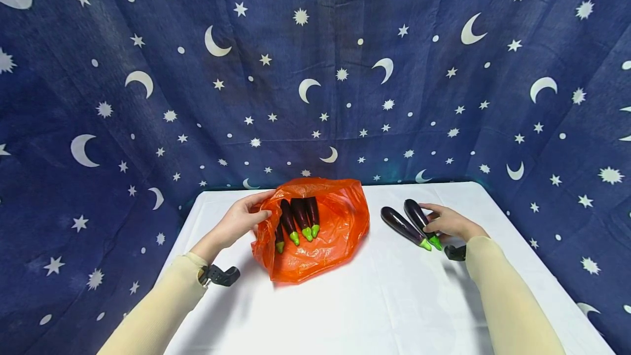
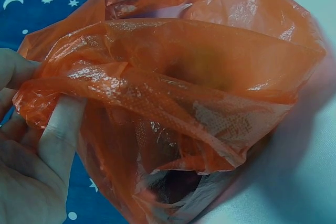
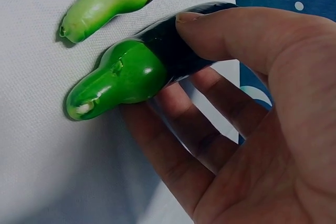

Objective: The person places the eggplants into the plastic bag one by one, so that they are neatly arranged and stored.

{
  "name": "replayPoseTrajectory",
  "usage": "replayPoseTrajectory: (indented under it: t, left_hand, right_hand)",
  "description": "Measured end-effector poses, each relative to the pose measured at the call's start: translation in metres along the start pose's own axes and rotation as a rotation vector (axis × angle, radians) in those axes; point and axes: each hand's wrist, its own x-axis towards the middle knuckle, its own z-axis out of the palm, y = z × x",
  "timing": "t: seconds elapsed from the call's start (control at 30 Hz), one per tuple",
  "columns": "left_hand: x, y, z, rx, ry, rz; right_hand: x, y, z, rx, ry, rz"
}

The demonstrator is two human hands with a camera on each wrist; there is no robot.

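My left hand [image 1: 239, 222] pinches the left rim of an orange-red plastic bag [image 1: 320, 262], thumb on one side and fingers on the other. The bag lies on its side with its mouth facing me. Several dark purple eggplants [image 1: 300, 213] with green stem ends lie inside at its left; their upper ends are partly hidden. On the right, my right hand [image 1: 451, 222] grips an eggplant [image 3: 118, 74] near its green cap, thumb on top and fingers along the far side. Just left of it another eggplant [image 1: 401, 227] lies on the table, untouched.
A white-covered table [image 1: 345, 311] holds everything. Behind and at both sides hangs a dark blue cloth [image 1: 276, 119] with moons and stars. Each wrist wears a black strap device, one at the left wrist [image 1: 222, 276] and one at the right [image 1: 454, 252].
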Motion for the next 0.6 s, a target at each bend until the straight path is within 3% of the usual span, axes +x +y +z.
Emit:
replayPoseTrajectory:
  t: [0.4, 0.6]
  left_hand:
    - [-0.0004, 0.0005, 0.001, -0.009, 0.011, 0.002]
    - [0.001, -0.0004, 0.0019, -0.024, 0.002, 0.023]
  right_hand:
    - [-0.0018, -0.0044, 0.003, -0.064, 0.019, -0.017]
    - [-0.0026, -0.0059, 0.0018, -0.071, 0.067, -0.047]
